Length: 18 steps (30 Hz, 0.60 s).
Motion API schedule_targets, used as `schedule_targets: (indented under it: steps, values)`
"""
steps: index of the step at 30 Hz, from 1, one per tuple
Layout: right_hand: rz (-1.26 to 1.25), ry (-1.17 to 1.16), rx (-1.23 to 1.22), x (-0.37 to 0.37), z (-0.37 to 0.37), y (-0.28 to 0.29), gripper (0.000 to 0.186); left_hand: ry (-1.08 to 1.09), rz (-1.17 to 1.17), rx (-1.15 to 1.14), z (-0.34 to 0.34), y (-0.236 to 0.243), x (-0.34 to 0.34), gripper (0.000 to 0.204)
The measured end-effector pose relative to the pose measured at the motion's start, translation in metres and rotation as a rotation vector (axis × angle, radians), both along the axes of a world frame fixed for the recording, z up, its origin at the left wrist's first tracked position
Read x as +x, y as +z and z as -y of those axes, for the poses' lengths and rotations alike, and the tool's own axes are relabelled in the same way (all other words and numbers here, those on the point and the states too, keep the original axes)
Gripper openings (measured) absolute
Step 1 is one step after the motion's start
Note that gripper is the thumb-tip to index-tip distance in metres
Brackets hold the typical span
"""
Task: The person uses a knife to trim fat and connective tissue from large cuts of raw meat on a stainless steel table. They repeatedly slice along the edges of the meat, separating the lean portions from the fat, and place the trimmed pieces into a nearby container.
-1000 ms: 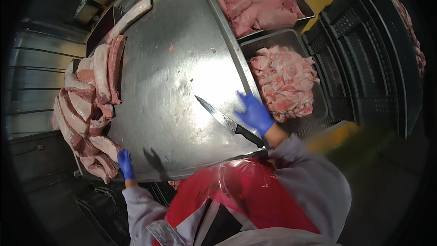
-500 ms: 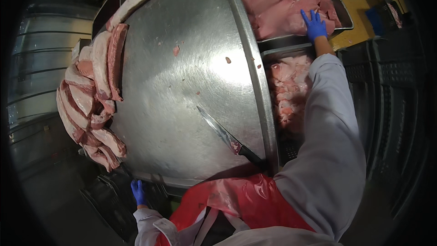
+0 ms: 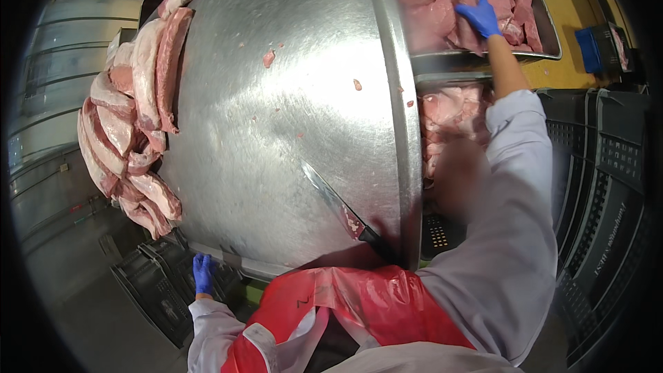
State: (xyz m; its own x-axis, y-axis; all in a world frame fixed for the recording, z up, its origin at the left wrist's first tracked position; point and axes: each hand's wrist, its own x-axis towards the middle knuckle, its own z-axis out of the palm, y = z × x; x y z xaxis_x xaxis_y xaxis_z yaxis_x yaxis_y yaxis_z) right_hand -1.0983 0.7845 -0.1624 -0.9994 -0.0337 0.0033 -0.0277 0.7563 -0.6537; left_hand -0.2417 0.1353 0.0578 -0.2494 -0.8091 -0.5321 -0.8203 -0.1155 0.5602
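Note:
My right hand (image 3: 481, 14), in a blue glove, rests on large pink cuts of meat (image 3: 431, 21) in a metal tray at the far right. Thumb and forefinger are spread wide; the other fingers hardly show. Down at the near left, my gloved left hand (image 3: 203, 274) is beside the table's corner with fingers stretched out and nothing visible in it. A black-handled knife (image 3: 338, 204) lies on the steel table (image 3: 228, 159), its blade pointing away and left. Long pale strips of meat (image 3: 124, 124) are piled along the table's left edge.
Below the tray, a dark crate (image 3: 442, 231) holds paler trimmings (image 3: 449, 114), partly hidden by my right arm and a blurred patch. Black crates (image 3: 580, 235) stand at the right, others (image 3: 152, 283) at the lower left. Small meat scraps (image 3: 268, 59) dot the table. A yellow surface (image 3: 559, 14) borders the tray.
My right hand has shifted on the meat, and its fingers have gone from widely spread to thumb and forefinger apart. The whole view has turned slightly. The knife still lies in place.

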Motion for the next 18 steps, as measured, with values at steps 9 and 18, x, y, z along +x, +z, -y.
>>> schedule_targets:
  steps: [9, 18]
  values:
    - [-0.091, -0.187, 0.126, 0.032, 0.111, 0.041, 0.113, -0.013, -0.186, -0.018, 0.014, -0.017, -0.001, 0.048]
    - [-0.023, 0.526, -0.199, 0.424, 0.070, 0.117, 0.018, 0.163, -0.259, -0.379, 0.057, -0.094, 0.081, 0.061]
